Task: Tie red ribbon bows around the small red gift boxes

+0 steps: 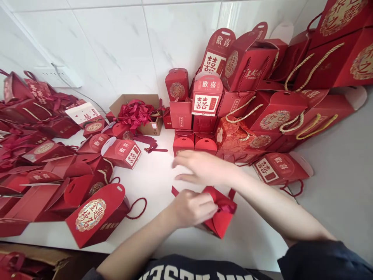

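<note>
A small red gift box (225, 223) sits on the white tabletop close to my body. Dark red ribbon (229, 205) lies across its top, and a strip of it sticks out on the left. My left hand (194, 208) is closed at the top of this box, its fingers pinching the ribbon; the fingertips are partly hidden. Just beyond, my right hand (199, 165) reaches left above the table, slightly blurred. Its fingers are stretched apart and nothing shows in them.
Stacked red gift boxes (247, 97) with rope handles line the wall at right. More boxes (96, 214) crowd the left side. A cardboard box (154, 128) of ribbons (135, 112) stands at the back, loose ribbon pieces (151, 144) before it. A carton (55, 258) is at lower left.
</note>
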A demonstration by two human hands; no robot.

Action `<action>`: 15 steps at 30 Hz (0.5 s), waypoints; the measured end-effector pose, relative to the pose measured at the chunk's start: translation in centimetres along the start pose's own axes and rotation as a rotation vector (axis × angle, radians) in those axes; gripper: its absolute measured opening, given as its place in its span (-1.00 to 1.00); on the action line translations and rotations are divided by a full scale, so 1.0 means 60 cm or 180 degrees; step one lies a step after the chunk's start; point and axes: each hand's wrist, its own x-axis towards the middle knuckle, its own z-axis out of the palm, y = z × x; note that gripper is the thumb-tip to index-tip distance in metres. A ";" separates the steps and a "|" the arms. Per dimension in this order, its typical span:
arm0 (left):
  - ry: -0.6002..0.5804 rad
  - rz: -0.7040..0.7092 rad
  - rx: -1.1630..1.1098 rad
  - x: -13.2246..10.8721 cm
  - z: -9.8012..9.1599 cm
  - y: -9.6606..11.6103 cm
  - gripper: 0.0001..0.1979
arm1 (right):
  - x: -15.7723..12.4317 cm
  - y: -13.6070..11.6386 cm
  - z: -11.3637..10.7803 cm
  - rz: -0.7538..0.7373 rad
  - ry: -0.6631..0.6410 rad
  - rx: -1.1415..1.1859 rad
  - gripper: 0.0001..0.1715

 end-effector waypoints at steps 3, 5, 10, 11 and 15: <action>0.0013 0.0228 -0.0113 0.000 0.008 0.026 -0.82 | 0.103 -0.050 0.064 -0.1200 -0.0191 -0.0088 -0.51; 0.0046 0.0308 -0.0128 0.001 0.013 0.035 -0.84 | 0.161 -0.084 0.120 -0.1740 -0.0265 -0.0247 -0.39; 0.0082 0.0321 -0.0132 -0.007 0.019 0.036 -0.85 | 0.239 -0.111 0.235 -0.1642 -0.0355 -0.0366 -0.07; 0.0087 0.0299 -0.0149 -0.008 0.020 0.035 -0.84 | 0.244 -0.105 0.246 -0.1579 -0.0388 -0.0302 -0.10; 0.0090 0.0228 -0.0210 -0.009 0.018 0.035 -0.81 | 0.245 -0.081 0.251 -0.1638 -0.0353 -0.0056 -0.23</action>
